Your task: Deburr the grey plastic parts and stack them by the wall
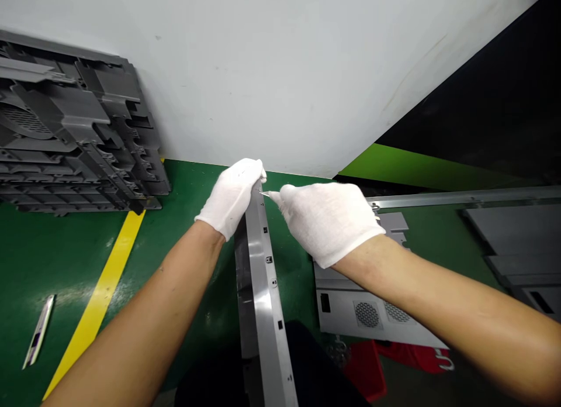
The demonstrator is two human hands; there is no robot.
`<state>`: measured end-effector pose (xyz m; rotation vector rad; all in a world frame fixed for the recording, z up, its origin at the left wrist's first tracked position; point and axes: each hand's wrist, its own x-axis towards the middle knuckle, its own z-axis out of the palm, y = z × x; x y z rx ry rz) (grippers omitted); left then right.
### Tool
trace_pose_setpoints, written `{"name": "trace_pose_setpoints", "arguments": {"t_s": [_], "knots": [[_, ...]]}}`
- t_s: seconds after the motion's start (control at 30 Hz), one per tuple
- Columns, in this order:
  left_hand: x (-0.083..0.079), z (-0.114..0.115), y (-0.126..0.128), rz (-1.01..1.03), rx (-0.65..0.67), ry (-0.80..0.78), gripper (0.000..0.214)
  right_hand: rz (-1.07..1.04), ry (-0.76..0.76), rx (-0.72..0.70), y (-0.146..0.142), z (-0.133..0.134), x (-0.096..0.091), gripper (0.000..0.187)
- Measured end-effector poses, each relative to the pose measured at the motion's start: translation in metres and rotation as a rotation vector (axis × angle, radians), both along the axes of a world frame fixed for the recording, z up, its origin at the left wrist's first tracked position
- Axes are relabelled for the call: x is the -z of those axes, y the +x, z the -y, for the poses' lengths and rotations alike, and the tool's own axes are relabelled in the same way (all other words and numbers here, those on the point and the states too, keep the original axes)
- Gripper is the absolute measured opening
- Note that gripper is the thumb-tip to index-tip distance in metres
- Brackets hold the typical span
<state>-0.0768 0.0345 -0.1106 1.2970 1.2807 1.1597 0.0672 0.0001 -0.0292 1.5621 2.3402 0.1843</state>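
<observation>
A long grey metal panel [263, 290] stands on edge in front of me, its narrow flange with small slots facing up. My left hand [232, 196], in a white glove, is closed around the panel's far top end. My right hand [328, 220], also in a white glove, is beside it in a pinch, with a small thin sliver [265, 193] at its fingertips by the panel's top corner. What that sliver is cannot be made out.
A stack of dark grey plastic housings [74, 132] leans against the white wall [284, 62] at left. On the green floor [48, 249] lie a yellow line [105, 284], a utility knife [38, 331], grey metal covers [368, 310] with vent holes, red cloth [394, 360], and more panels [521, 249] at right.
</observation>
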Motion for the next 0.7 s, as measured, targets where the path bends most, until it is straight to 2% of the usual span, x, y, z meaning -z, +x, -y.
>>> {"name": "trace_pose_setpoints", "arguments": {"t_s": [0.23, 0.43, 0.53, 0.6, 0.7], "knots": [[0.000, 0.000, 0.001, -0.009, -0.009, 0.008, 0.020, -0.033, 0.013, 0.005, 0.001, 0.003, 0.002, 0.056], [0.000, -0.002, -0.003, -0.010, -0.030, 0.047, 0.022, -0.220, -0.005, -0.002, 0.004, 0.010, 0.003, 0.053], [-0.002, -0.001, -0.006, -0.007, -0.030, 0.031, 0.023, -0.485, 0.068, 0.104, 0.017, 0.004, 0.003, 0.055], [-0.003, 0.000, -0.007, 0.013, -0.039, 0.013, 0.025, -0.800, 0.077, 0.199, 0.025, -0.002, 0.009, 0.054], [-0.003, 0.002, -0.005, 0.109, -0.081, -0.016, 0.031, -1.286, -0.116, 0.396, 0.021, -0.015, 0.028, 0.051]]}}
